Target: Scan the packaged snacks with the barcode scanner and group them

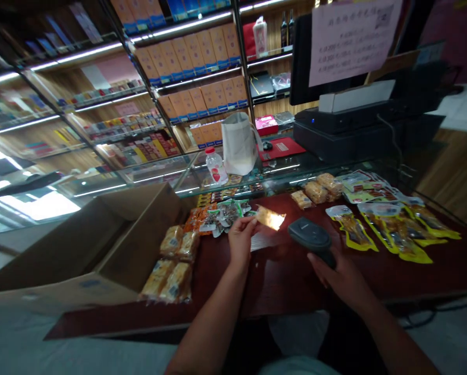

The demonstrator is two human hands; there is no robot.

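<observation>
My left hand (pixel 241 239) pinches a small flat packet (pixel 271 217) by its left edge, above the dark red table (pixel 272 281). Bright light falls on the packet, so its print cannot be read. In my right hand (pixel 341 276) is a dark barcode scanner (pixel 309 234), gripped by the handle, its head turned toward the packet. Just beyond my left hand lie small silver-and-green packets (pixel 229 213) and orange packets (pixel 200 216). Near my left forearm sit several clear-wrapped yellowish snack packs (pixel 174 260).
An open cardboard box (pixel 135 255) stands at the left. Yellow-edged snack pouches (pixel 397 229) and wrapped snacks (pixel 317 190) lie to the right. Behind, a glass counter holds a bottle (pixel 216 166), a white bag (pixel 238 143) and a black register (pixel 358 133) below a monitor.
</observation>
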